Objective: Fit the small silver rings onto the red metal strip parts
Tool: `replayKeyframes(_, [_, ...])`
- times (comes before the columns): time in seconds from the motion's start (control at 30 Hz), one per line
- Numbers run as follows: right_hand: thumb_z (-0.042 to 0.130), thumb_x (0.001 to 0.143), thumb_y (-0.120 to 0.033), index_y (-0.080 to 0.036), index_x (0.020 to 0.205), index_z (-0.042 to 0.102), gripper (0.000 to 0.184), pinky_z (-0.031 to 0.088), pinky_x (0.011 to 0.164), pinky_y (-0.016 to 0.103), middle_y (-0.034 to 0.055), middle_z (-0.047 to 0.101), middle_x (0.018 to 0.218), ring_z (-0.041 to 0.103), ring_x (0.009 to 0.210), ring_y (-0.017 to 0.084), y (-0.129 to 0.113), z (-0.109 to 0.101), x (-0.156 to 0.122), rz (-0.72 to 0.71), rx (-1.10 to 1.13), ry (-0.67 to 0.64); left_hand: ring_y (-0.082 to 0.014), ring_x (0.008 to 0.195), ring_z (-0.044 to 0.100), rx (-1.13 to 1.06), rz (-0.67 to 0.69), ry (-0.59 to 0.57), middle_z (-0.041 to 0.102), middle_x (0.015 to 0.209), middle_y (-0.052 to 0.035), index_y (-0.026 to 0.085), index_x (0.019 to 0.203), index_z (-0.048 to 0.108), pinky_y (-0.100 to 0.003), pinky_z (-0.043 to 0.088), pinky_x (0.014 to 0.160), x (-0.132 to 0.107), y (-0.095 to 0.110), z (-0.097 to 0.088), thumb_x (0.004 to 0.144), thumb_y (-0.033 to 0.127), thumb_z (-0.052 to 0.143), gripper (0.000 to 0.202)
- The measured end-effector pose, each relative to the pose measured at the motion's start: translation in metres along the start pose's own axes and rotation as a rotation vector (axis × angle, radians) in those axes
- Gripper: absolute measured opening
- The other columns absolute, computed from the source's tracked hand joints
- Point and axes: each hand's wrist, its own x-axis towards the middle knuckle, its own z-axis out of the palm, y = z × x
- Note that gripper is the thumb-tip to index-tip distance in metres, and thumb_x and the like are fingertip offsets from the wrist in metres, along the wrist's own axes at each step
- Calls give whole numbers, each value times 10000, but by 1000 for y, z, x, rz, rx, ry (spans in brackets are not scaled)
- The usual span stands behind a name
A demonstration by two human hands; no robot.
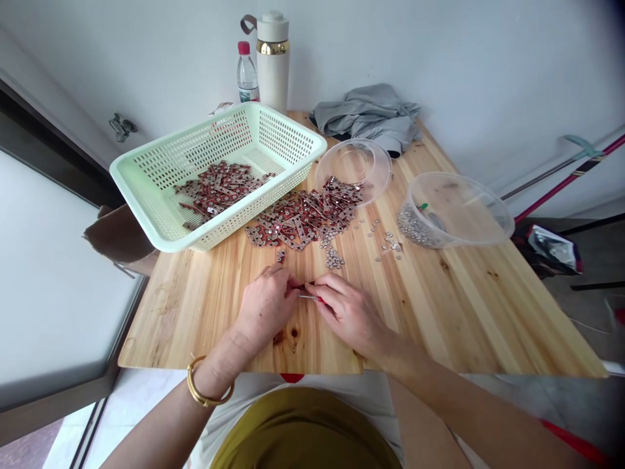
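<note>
My left hand (269,301) and my right hand (346,309) meet low over the front middle of the table, fingers closed. Between the fingertips is a small dark strip (306,285), mostly hidden. A thin silver tool (307,297) shows below it, with a red spot by my right fingers; its kind cannot be made out. Just beyond lies a pile of reddish-brown perforated strips (297,218) with round metal spots. Small silver discs (334,259) are scattered at its near side, and a few small pieces (280,256) lie close to my left hand.
A pale green basket (161,242) holds more strips. A clear round lid (378,170) lies beside the pile. At right, a clear tub (481,225) contains silver discs. Behind stand a water bottle (247,75), a white flask (273,75) and grey cloth (366,111).
</note>
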Motion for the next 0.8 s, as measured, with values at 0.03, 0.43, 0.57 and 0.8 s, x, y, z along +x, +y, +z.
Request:
replayKeyframes(0.03, [457, 942, -115, -208, 1134, 652, 289, 541, 781, 331, 69, 664, 996, 646, 895, 189, 0, -2, 0, -7, 19, -17, -178, 843, 603, -7, 2, -1, 640, 859, -12, 201, 790, 628, -285, 444, 712, 0, -1, 0, 827, 163, 602, 59])
replayKeyframes(0.43, [570, 899, -193, -192, 822, 648, 110, 465, 694, 309, 45, 686, 842, 639, 767, 192, 59, -36, 14, 231, -152, 130, -180, 874, 629, -20, -20, -27, 670, 933, -20, 219, 886, 696, -299, 468, 738, 1, 2, -5, 875, 238, 599, 99])
replayKeyframes(0.57, [547, 922, -212, -186, 807, 654, 159, 421, 639, 293, 48, 666, 832, 618, 734, 183, 57, -36, 16, 197, -309, 22, -180, 891, 627, -16, -5, -26, 667, 952, -33, 216, 906, 707, -303, 482, 763, -1, 2, -6, 890, 243, 577, 134])
replayKeyframes(0.8, [518, 857, -93, -167, 774, 655, 177, 354, 566, 297, 66, 644, 783, 574, 659, 169, 54, -42, 21, 103, -583, -95, -170, 845, 616, -58, 52, 3, 641, 901, -31, 194, 888, 665, -289, 488, 753, -3, -4, -4, 864, 200, 595, 74])
